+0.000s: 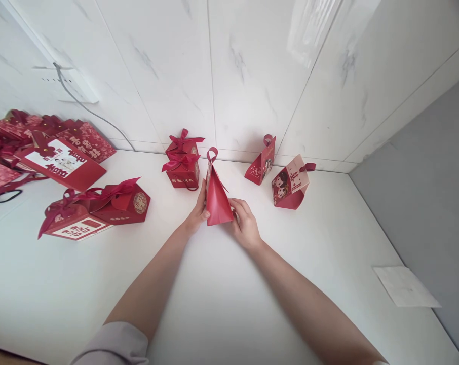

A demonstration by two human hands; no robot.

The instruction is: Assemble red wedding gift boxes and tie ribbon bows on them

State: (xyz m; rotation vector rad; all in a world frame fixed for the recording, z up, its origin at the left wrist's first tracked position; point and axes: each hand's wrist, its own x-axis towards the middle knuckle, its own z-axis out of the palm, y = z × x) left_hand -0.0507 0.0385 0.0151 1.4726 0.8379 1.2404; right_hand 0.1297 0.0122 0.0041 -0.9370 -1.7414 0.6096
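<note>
Between my two hands stands a red triangular gift box (pixel 219 203) with a ribbon loop at its top. My left hand (pixel 197 209) presses on its left side, thumb toward the front. On the other side, my right hand (pixel 246 221) has its fingers against the lower right edge. Just left of the box are two small red boxes with bows (pixel 183 172). To the right stand a red triangular box (pixel 260 165) and a pink and red one (pixel 292 185), each with a ribbon loop.
Red bow-tied boxes (pixel 119 205) stand at the left, before a pile of red gift boxes and bags (pixel 62 159). Black-handled scissors (pixel 7 195) lie at the far left. A white paper (pixel 406 287) is at the right edge. A cable (pixel 96 115) hangs along the tiled wall.
</note>
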